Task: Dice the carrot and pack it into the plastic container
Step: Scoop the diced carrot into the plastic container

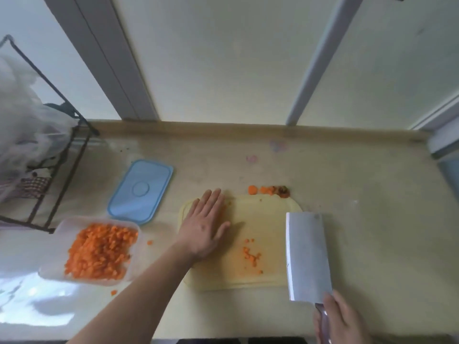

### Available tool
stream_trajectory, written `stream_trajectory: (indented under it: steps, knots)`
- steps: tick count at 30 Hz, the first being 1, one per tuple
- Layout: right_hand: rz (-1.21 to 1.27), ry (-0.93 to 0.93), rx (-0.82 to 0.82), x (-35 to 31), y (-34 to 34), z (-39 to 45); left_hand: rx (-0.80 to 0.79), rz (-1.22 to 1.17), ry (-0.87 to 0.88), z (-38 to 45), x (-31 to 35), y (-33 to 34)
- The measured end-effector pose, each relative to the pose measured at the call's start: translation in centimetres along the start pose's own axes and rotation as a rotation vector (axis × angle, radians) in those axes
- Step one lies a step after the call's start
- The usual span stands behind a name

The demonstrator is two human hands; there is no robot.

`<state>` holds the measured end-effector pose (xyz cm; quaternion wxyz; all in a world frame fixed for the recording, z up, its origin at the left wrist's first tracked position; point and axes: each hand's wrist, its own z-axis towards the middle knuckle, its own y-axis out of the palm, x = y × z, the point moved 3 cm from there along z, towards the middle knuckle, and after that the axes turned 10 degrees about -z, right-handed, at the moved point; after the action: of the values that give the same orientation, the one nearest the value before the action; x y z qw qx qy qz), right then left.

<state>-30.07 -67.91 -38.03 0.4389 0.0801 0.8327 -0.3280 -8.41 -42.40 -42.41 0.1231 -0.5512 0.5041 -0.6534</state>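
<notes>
The left hand (205, 225) lies flat with straight fingers on the left part of the pale yellow cutting board (263, 214), palm down, its fingertips reaching the board's far left corner; it grasps nothing. A trace of orange shows under the fingers, but what it is cannot be told. The right hand (341, 319) is wrapped round the handle of a cleaver (306, 254), whose broad blade lies over the board's right edge and the counter (372, 194) beside it, pointing away from the person. On the board, between the left hand and the blade, sits a small scatter of diced carrot bits (251, 255). Most of the diced carrot (99, 252) is heaped in the clear plastic container (62, 228), which stands on the counter to the left of the board, near the person's left forearm. The container's blue lid (140, 191) lies flat on the counter just behind it, apart from the board. A few stray cubes (149, 242) lie on the counter near the container. Just beyond the board's far edge lie carrot end slices and dark trimmings (269, 190). At the far left stands a black wire rack (62, 155) holding a filmy plastic bag (27, 120).
</notes>
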Motion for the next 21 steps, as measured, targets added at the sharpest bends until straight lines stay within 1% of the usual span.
stream_trajectory:
  steps: [1,2,3,5,8,9,13,17,21]
  knots:
    - [-0.041,0.046,-0.053,0.2,-0.3,0.3,-0.012,0.009,0.012,0.3,0.2,0.3]
    - [-0.145,0.022,-0.072,1.3,-0.2,1.0,-0.018,0.023,0.022,0.4,0.2,0.6]
    - [-0.258,0.061,-0.092,1.4,-0.3,1.1,-0.017,0.04,0.029,0.4,0.3,0.9]
    - [-0.352,0.064,-0.134,-0.1,-0.1,0.8,0.003,0.049,0.043,0.2,0.3,1.3]
    - [-0.393,0.029,-0.237,-1.3,0.6,1.0,0.005,-0.01,0.074,-0.7,1.3,2.0]
    - [-0.449,0.015,-0.283,-1.7,1.1,0.9,0.009,-0.034,0.08,-1.2,1.8,2.4]
    - [-0.519,-0.007,-0.369,-2.3,3.4,0.3,0.056,-0.135,0.04,-3.2,3.9,4.7]
    - [-0.549,-0.052,-0.415,-3.1,6.3,-0.5,0.208,-0.304,-0.03,-3.6,5.8,5.5]
    - [-0.576,-0.126,-0.438,-2.9,8.6,-0.6,0.221,-0.46,-0.066,-3.6,7.1,6.3]
